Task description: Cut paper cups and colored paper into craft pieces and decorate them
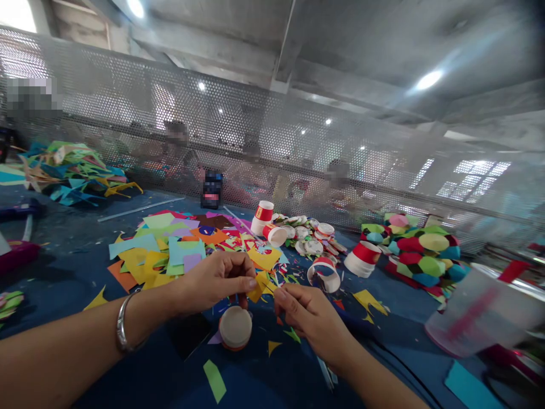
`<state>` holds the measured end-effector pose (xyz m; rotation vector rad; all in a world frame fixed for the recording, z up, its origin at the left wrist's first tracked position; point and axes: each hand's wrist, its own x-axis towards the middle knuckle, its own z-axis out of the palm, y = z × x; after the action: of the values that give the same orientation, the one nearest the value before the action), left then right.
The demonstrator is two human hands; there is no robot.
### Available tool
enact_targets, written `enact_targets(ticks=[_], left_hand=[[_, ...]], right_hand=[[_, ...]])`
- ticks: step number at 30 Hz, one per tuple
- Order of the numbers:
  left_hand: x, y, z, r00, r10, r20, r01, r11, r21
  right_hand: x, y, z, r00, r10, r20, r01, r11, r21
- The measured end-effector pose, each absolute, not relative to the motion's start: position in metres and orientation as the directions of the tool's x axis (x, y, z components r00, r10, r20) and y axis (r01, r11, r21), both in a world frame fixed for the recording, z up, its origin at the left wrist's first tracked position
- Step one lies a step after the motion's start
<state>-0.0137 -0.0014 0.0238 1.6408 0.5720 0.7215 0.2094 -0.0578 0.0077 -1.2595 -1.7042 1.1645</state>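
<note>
Yellow paper (258, 287) seemingly in left grip (225, 276).

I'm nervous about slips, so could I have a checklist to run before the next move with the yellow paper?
1. Yellow paper held: ok, pinched by the left hand.
2. Right hand grip: cannot tell, what its fingertips hold is too small to make out.
3. Blue tabletop free of scraps near the hands: not ok, a green scrap and other cuttings lie there.
4. Translucent cup away from the hands: ok, well to the right.
</note>
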Motion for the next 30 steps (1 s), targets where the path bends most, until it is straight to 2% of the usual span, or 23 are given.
enact_targets(ticks=[6, 15, 23, 30], left_hand=[[-0.0126, -0.0015, 0.0227, 0.699, 0.701, 0.143, -0.018, -0.182, 0.983], [-0.0131, -0.0002, 0.0205, 0.705, 0.695, 0.138, -0.012, -0.183, 0.983], [-0.0134, 0.0005, 0.0201, 0.707, 0.692, 0.145, -0.018, -0.187, 0.982], [-0.0145, 0.0009, 0.0185, 0.705, 0.693, 0.15, -0.017, -0.195, 0.981]], right_hand=[[0.2091, -0.0584, 0.0077, -0.298, 0.954, 0.027, 0.297, 0.119, -0.948], [0.2094, -0.0598, 0.0108, -0.315, 0.948, 0.037, 0.345, 0.151, -0.926], [0.2098, -0.0599, 0.013, -0.329, 0.938, 0.112, 0.423, 0.252, -0.87], [0.21, -0.0587, 0.0106, -0.332, 0.94, 0.079, 0.39, 0.213, -0.896]])
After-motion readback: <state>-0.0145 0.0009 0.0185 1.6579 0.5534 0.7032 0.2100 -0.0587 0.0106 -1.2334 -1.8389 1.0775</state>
